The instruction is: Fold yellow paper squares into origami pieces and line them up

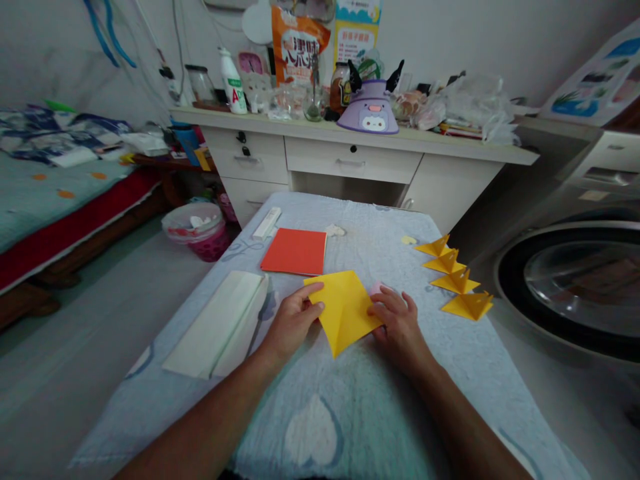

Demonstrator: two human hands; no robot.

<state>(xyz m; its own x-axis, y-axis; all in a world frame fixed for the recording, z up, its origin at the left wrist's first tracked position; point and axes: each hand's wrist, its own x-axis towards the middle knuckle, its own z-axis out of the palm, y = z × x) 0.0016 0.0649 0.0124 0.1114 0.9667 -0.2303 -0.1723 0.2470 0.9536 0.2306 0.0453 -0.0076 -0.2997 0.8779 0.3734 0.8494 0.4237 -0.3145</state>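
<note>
Head view: both hands were on one sheet of yellow paper [344,308] near the middle of the table [380,407], which was covered by a pale blue cloth. The left hand [296,316] gripped the sheet's left corner, thumb on top and fingers bent below it. The right hand [399,321] held the opposite corner, its fingers curled at the paper's edge. The sheet was open, with a crease running to the corner that pointed toward the table's near edge.

Just beyond it, toward the far edge, lay a stack of red paper [295,251]. A white strip [267,223] was close to the far left corner, and a folded white packet [220,323] lay along the left edge. By the right edge, four folded yellow shapes [467,306] stood in a row. A small pink object [376,288], partly hidden, showed just beside the right hand. Past the table's far edge was a white desk [350,157].
</note>
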